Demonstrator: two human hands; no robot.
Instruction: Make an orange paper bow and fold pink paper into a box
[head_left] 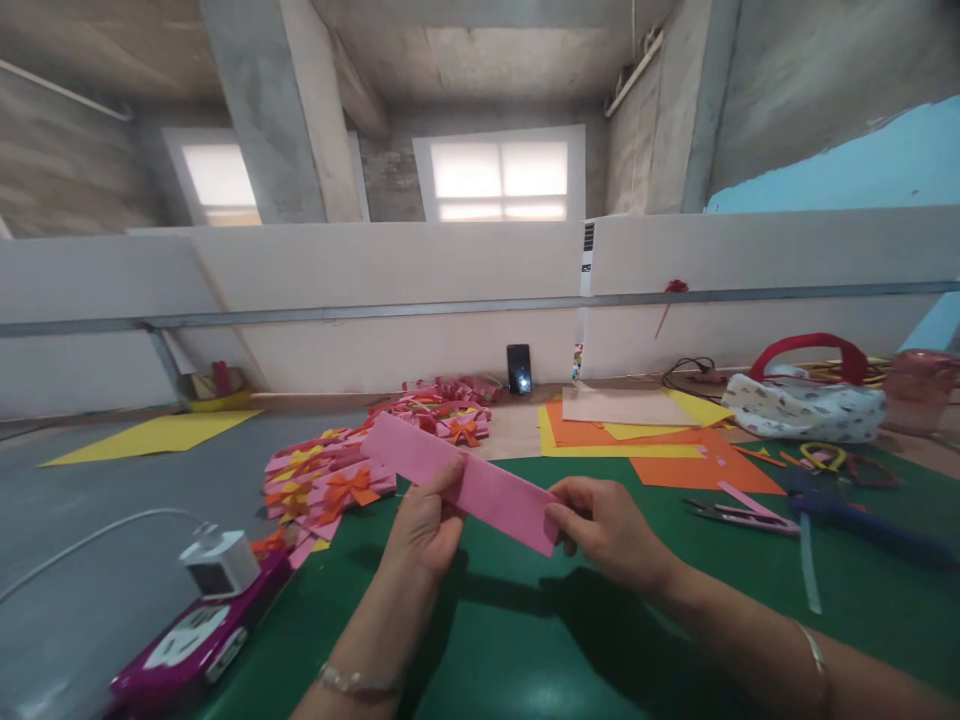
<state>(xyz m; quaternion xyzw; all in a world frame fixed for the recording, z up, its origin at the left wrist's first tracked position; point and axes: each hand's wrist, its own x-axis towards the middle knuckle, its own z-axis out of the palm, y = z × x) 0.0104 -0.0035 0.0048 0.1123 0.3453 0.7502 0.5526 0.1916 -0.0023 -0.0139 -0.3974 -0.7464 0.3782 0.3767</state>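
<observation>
A long strip of pink felt (pixel 499 495) is held up over the green mat (pixel 517 650), slanting down to the right. My left hand (pixel 429 520) pinches its lower edge near the middle, thumb in front. At the strip's right end, my right hand (pixel 604 525) grips the corner between thumb and fingers. Behind the strip's left end lies a pile of pink felt pieces (pixel 330 485) with orange and yellow bows. Thread snips (pixel 742 515) rest on the mat to the right of my right hand.
A purple power strip (pixel 202 640) with a white charger (pixel 217 562) lies at left. Orange and yellow sheets (pixel 697 455) are stacked at the back right, near a blue glue gun (pixel 870 520) and a patterned basket (pixel 806 408) with a red handle. A phone (pixel 519 368) leans against the partition.
</observation>
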